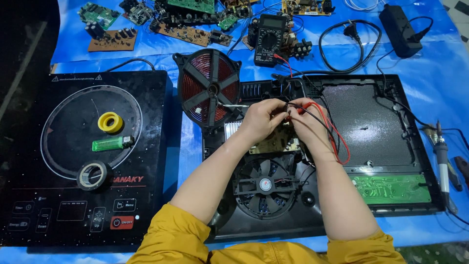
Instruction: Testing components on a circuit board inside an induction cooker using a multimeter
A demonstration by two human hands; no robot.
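Nearest item: two yellow sleeves (176,239), one per forearm, at the near edge of the desk (439,63), which is covered in blue sheeting.

Opened cooker base (312,156), black, one, mid-desk: holds one round cooling fan (265,185), one green circuit strip (391,188) at its near right, and one pale circuit board (278,142) under the hands.

Left hand (259,120) and right hand (305,122), touching over that board; fingers pinched narrow on the red and black probe leads (332,132). Step in hand, as judged: probing points on the board. The next move would call for steady tips on small contacts, without slipping.

Glass cooktop panel (83,156), one, at the left edge, carrying one yellow tape roll (110,122), one green lighter (112,143), one dark tape roll (93,175).

Coil disc (209,87), one, red-wound, tilted against the base.

Soldering iron (442,161), one, right edge.

Multimeter (270,40), one, towards the far edge, leads running to the hands.

Loose circuit boards (112,41), several, far-left corner; exact count unclear.

Power strip (400,29), one, far-right corner.
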